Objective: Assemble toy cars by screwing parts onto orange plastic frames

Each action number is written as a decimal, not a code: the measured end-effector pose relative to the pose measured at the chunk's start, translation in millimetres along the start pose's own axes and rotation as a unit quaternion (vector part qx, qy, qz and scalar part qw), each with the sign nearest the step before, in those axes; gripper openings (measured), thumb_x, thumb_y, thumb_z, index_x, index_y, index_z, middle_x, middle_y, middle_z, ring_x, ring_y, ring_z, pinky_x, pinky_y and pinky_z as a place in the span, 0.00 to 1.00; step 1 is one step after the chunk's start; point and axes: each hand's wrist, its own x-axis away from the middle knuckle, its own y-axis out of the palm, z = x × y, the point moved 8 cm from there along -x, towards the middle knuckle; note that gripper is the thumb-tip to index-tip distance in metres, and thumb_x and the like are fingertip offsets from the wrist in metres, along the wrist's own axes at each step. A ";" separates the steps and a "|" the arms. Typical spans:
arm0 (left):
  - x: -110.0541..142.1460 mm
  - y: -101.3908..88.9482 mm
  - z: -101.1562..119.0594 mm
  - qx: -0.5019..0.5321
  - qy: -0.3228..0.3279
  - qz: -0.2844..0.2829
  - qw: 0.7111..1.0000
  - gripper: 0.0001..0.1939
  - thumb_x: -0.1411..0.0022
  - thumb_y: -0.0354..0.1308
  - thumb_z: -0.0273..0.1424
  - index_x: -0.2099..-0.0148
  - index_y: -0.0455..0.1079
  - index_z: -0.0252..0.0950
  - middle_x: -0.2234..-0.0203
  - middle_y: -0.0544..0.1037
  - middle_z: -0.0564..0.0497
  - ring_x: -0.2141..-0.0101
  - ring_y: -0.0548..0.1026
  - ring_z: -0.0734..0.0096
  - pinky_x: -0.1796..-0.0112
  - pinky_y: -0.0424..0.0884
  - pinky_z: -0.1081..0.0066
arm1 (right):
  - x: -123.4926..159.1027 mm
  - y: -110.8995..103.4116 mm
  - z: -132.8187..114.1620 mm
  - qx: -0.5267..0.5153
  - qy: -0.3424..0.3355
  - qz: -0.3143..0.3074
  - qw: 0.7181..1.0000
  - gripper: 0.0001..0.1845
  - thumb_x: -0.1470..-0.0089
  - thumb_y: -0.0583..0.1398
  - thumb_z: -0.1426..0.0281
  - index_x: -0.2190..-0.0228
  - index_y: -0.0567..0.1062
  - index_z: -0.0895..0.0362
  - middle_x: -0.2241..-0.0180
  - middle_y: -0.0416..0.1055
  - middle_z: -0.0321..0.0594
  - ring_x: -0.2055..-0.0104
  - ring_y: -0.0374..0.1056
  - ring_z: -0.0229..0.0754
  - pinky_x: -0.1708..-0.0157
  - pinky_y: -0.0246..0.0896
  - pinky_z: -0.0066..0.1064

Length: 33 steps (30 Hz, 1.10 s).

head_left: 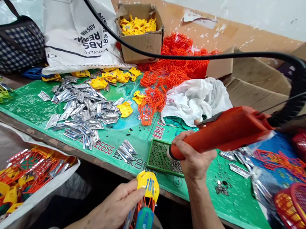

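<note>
My right hand (194,158) is closed round an orange electric screwdriver (226,130), whose tip points down onto a small green screw tray (157,156) on the table's front edge. A black cable (157,52) runs from the tool across the view. My left hand (118,206) is closed on a plastic toy (144,203) with a yellow top, an orange lattice body and a teal piece, held below the table edge.
On a green printed mat (39,109) lie several silver metal strips (83,108), yellow parts (118,75) and orange lattice parts (176,61). A cardboard box (141,42) of yellow parts stands behind. A bag (12,181) of finished toys sits lower left; red baskets (301,211) at right.
</note>
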 end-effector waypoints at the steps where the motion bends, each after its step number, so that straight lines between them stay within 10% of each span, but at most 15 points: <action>1: 0.8 -0.1 1.8 -0.007 0.006 -0.007 1.000 0.19 0.39 0.61 0.45 0.55 0.79 0.34 0.69 0.77 0.50 0.70 0.69 0.73 0.68 0.66 0.76 | 0.3 0.3 -0.3 -0.002 -0.001 0.000 1.000 0.06 0.62 0.68 0.71 0.79 0.76 0.57 0.78 0.70 0.33 0.77 0.66 0.38 0.73 0.66 0.36; 14: -11.4 -12.4 -15.1 0.131 0.008 0.043 0.990 0.21 0.41 0.64 0.46 0.59 0.78 0.31 0.73 0.78 0.50 0.76 0.70 0.77 0.73 0.67 0.77 | -6.4 -2.1 -12.9 -0.031 -0.023 0.015 0.999 0.07 0.63 0.67 0.76 0.79 0.74 0.56 0.79 0.71 0.32 0.78 0.66 0.38 0.74 0.64 0.34; 23: -12.5 -10.6 -19.9 0.176 -0.019 0.074 0.981 0.22 0.51 0.70 0.45 0.64 0.79 0.30 0.76 0.79 0.49 0.77 0.73 0.72 0.74 0.70 0.74 | 26.0 20.2 -67.7 -0.179 0.028 -0.112 0.977 0.19 0.56 0.64 0.79 0.62 0.73 0.48 0.74 0.72 0.30 0.73 0.68 0.37 0.67 0.68 0.36; 33: -13.6 -9.7 -19.1 0.192 0.022 0.039 0.980 0.17 0.46 0.69 0.41 0.62 0.80 0.30 0.79 0.75 0.53 0.81 0.68 0.79 0.71 0.70 0.75 | 59.4 39.9 -52.3 -0.191 0.076 -0.178 0.962 0.25 0.51 0.69 0.72 0.53 0.70 0.44 0.70 0.71 0.30 0.69 0.69 0.37 0.65 0.68 0.34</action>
